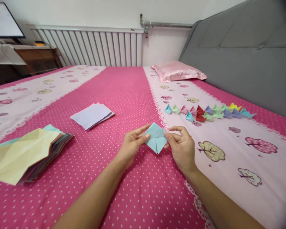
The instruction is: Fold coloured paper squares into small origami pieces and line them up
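Now your left hand (131,143) and right hand (183,147) each pinch a side corner of the blue paper (156,137), folded diamond-shaped; boats (200,118) sit beyond, off to the right.

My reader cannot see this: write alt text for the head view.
A person's left hand and right hand hold a folded light-blue paper, one at each side corner, over a pink dotted bedspread. To the right stand paper boats in several colours; to the left lie two stacks of paper. Farther back are a pillow, radiator and headboard.
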The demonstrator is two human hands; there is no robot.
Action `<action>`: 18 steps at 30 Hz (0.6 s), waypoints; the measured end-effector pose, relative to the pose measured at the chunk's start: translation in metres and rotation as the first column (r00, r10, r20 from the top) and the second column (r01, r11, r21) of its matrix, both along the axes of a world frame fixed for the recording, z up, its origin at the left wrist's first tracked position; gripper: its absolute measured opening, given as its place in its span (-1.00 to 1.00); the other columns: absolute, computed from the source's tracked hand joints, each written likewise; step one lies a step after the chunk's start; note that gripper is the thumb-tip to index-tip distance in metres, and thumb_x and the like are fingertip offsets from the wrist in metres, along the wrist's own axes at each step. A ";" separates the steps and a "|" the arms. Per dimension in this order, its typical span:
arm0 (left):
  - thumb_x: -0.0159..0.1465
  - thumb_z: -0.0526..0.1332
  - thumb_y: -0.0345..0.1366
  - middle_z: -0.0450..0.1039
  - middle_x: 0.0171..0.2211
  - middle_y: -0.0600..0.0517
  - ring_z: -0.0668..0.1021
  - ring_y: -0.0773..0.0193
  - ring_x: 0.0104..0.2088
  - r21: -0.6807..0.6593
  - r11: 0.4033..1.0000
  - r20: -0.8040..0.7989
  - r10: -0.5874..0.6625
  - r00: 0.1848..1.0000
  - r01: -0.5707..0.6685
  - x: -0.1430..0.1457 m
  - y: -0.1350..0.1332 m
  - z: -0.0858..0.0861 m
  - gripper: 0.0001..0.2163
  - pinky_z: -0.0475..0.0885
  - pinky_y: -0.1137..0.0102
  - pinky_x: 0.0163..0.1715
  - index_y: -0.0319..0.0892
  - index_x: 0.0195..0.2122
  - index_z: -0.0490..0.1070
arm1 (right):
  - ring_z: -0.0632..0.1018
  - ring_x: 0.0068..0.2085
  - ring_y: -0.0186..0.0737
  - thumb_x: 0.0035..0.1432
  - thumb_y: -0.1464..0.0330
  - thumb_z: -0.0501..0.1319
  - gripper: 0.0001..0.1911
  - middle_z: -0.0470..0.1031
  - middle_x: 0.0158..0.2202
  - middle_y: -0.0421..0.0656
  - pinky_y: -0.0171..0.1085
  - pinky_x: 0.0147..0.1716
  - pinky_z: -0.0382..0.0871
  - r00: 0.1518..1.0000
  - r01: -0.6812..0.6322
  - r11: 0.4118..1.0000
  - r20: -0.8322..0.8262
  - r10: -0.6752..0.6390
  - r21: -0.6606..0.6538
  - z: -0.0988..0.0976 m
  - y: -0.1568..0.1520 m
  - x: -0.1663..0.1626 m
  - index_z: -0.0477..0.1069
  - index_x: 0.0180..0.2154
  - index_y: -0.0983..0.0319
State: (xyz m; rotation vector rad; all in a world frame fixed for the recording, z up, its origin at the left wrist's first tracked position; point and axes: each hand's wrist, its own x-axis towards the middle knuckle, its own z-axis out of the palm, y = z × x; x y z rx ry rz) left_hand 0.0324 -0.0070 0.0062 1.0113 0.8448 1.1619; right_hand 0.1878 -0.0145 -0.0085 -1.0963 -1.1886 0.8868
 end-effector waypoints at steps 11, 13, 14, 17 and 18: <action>0.04 0.31 -0.31 0.55 -0.38 -0.08 0.53 0.29 -0.41 0.001 1.000 -0.058 -0.012 0.998 0.012 -0.001 -0.001 0.003 -0.53 0.37 0.39 -0.32 -0.25 0.01 0.37 | 0.50 -0.46 -0.29 0.00 0.28 0.26 -0.62 0.48 -0.49 -0.26 -0.32 -0.43 0.39 0.983 -0.179 0.983 -0.038 0.178 -0.032 -0.001 0.002 0.003 0.24 -0.12 0.19; 0.04 0.31 -0.30 0.53 -0.49 -0.04 0.50 0.32 -0.49 0.011 0.998 -0.101 -0.065 0.993 0.066 -0.001 -0.001 0.001 -0.48 0.35 0.41 -0.41 -0.26 0.06 0.31 | 0.52 -0.41 -0.26 -0.06 0.28 0.31 -0.54 0.50 -0.44 -0.22 -0.30 -0.40 0.40 0.973 -0.229 0.972 -0.053 0.226 -0.060 -0.002 0.004 0.003 0.27 -0.10 0.20; 0.05 0.31 -0.30 0.50 -0.53 -0.01 0.48 0.35 -0.53 0.024 0.996 -0.123 -0.084 0.989 0.088 -0.001 -0.001 0.000 -0.47 0.33 0.43 -0.45 -0.26 0.07 0.30 | 0.52 -0.41 -0.25 -0.08 0.28 0.33 -0.53 0.50 -0.44 -0.21 -0.30 -0.41 0.40 0.968 -0.245 0.966 -0.072 0.240 -0.079 -0.003 0.004 0.003 0.29 -0.10 0.21; 0.07 0.29 -0.28 0.43 -0.63 0.07 0.42 0.41 -0.61 0.056 0.992 -0.162 -0.101 0.982 0.112 -0.001 0.000 -0.003 -0.47 0.27 0.48 -0.54 -0.24 0.08 0.28 | 0.52 -0.41 -0.26 -0.13 0.27 0.36 -0.56 0.51 -0.41 -0.18 -0.30 -0.40 0.41 0.941 -0.307 0.940 -0.197 0.276 -0.149 -0.003 0.004 0.003 0.38 -0.16 0.24; 0.07 0.29 -0.27 0.43 -0.63 0.08 0.42 0.41 -0.61 0.056 0.993 -0.165 -0.096 0.982 0.107 -0.001 0.000 -0.003 -0.50 0.27 0.48 -0.55 -0.23 0.06 0.30 | 0.52 -0.40 -0.27 -0.13 0.27 0.36 -0.59 0.52 -0.40 -0.17 -0.31 -0.40 0.41 0.926 -0.336 0.926 -0.241 0.292 -0.171 -0.003 0.004 0.003 0.41 -0.20 0.25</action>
